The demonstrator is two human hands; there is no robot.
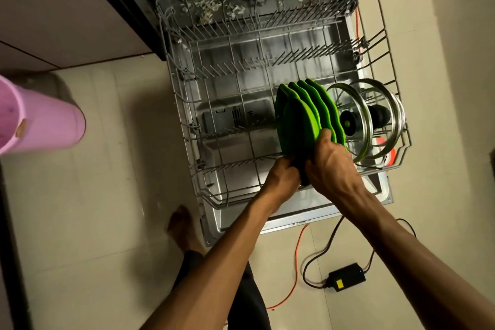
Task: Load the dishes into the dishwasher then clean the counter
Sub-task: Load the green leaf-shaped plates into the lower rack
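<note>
The person is loading: both hands are gripping the near edges of the green plates (300, 118), the left hand (284, 177) low, the right hand (330, 161) beside it, standing them in the lower rack (187, 104) beside two glass lids (375, 118). Next, they probably need seating between tines before letting go.

Green plates (302, 120); grey wire rack (227, 142); pink bin (45, 126); orange cable (296, 270).

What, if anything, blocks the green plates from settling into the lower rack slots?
Nothing visible does. Both the left hand and right hand grip the green plates, already upright in the lower rack. The glass lids stand to their right; the tines to the left are free.
</note>
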